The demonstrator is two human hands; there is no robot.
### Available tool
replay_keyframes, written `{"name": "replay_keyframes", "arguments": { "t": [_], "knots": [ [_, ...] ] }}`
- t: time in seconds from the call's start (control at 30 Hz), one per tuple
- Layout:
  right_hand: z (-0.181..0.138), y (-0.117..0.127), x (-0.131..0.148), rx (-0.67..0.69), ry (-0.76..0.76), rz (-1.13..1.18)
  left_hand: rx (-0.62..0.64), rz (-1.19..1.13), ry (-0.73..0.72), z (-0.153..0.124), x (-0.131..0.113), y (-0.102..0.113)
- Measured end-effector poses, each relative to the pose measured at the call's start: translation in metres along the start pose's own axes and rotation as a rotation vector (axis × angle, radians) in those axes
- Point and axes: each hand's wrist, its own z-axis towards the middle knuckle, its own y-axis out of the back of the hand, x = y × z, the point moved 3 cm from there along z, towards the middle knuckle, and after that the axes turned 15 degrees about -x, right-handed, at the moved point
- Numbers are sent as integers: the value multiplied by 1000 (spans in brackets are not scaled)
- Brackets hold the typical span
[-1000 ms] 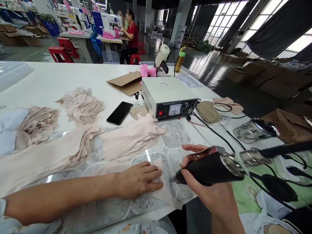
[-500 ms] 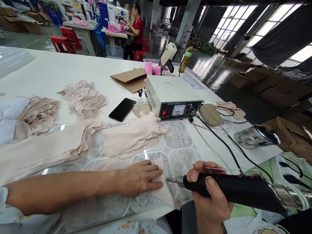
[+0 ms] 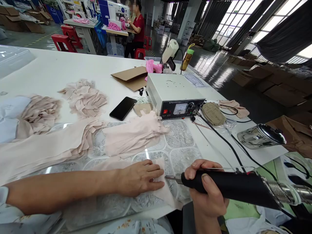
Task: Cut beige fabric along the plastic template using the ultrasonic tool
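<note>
My left hand [image 3: 140,177] lies flat, fingers stretched out, pressing a pale pink fabric piece [image 3: 165,192] onto a clear sheet over a lace-patterned mat [image 3: 179,135]. My right hand [image 3: 207,191] is wrapped round a black handheld welding tool [image 3: 229,186]. The tool's thin metal tip [image 3: 169,177] touches the fabric just right of my left fingertips. A black cable [image 3: 219,138] runs from the tool's end toward a white control box [image 3: 173,95] with a meter and knobs.
Stacks of pink fabric pieces [image 3: 133,135] [image 3: 84,97] [image 3: 40,112] lie across the white table [image 3: 60,70]. A black phone [image 3: 123,108], cardboard [image 3: 131,77], a steel pot [image 3: 262,136] and a bottle [image 3: 186,60] stand nearby. A person in red [image 3: 137,29] sits at a sewing station behind.
My right hand swung the tool from tilted up to nearly level and brought its tip left to the fabric by my left fingertips. My left hand has stayed in place.
</note>
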Motion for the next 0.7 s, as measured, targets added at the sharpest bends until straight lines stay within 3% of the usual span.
{"name": "replay_keyframes", "arguments": {
  "t": [0.7],
  "knots": [
    [-2, -2, 1, 18, -4, 5, 26, 28, 7, 3, 0, 4]
  ]
}}
